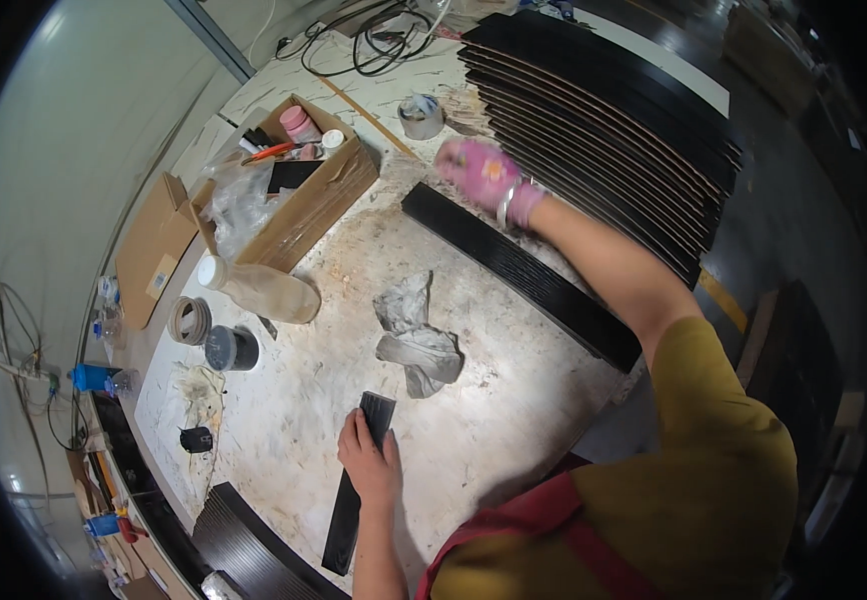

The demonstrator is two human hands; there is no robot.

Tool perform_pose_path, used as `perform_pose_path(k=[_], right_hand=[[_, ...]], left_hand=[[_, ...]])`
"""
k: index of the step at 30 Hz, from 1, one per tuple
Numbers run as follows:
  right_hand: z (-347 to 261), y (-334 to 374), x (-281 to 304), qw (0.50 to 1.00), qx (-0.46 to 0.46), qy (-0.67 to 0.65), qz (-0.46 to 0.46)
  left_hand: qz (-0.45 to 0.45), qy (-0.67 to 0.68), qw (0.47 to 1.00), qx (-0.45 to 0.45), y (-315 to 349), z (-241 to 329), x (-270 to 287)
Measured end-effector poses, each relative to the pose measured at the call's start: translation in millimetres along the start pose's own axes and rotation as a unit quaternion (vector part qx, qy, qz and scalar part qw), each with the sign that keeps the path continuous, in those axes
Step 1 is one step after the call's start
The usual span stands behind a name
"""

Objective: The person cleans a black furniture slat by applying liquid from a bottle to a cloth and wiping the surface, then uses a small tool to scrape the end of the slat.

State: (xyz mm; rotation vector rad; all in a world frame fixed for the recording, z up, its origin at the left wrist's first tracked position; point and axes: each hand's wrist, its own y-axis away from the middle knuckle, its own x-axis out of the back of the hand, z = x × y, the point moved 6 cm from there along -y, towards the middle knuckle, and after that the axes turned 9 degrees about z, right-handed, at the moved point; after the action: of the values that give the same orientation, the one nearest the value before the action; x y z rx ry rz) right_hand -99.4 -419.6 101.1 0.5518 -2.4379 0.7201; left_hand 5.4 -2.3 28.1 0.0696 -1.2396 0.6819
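Observation:
My left hand (370, 467), bare, grips a narrow black grooved strip (345, 525) near its upper end, fingers over the top and thumb along the right edge. My right hand (482, 170) wears a pink glove with a flower print and a pale band at the wrist. It hovers just beyond the far end of a longer black board (519, 270), close to a small round tub (421, 117) with whitish stuff in it. Motion blurs its fingertips, so whether it holds anything is unclear. A crumpled grey-white rag (419, 345) lies between the two hands.
A tall stack of black boards (604, 120) stands far right. On the left are a cardboard box (324, 205) of supplies, a cloudy bottle (264, 290), a tape roll (190, 320) and a dark-grey jar (232, 348). More black strips (254, 545) lie near left. Cables (379, 40) coil at the back.

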Motion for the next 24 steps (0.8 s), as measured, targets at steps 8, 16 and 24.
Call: perform_pose_path(k=[8, 16, 24], right_hand=[[78, -104, -55, 0.99, -0.027, 0.073, 0.118], [108, -136, -93, 0.961, 0.045, 0.262, 0.08], [-71, -54, -12, 0.974, 0.22, -0.049, 0.018]], left_hand=[[-0.017, -0.023, 0.998, 0.05, 0, -10, -3], [-0.025, -0.034, 0.997, 0.062, -1, -8, -6], [-0.021, -0.024, 0.999, 0.043, -11, -6, -6]])
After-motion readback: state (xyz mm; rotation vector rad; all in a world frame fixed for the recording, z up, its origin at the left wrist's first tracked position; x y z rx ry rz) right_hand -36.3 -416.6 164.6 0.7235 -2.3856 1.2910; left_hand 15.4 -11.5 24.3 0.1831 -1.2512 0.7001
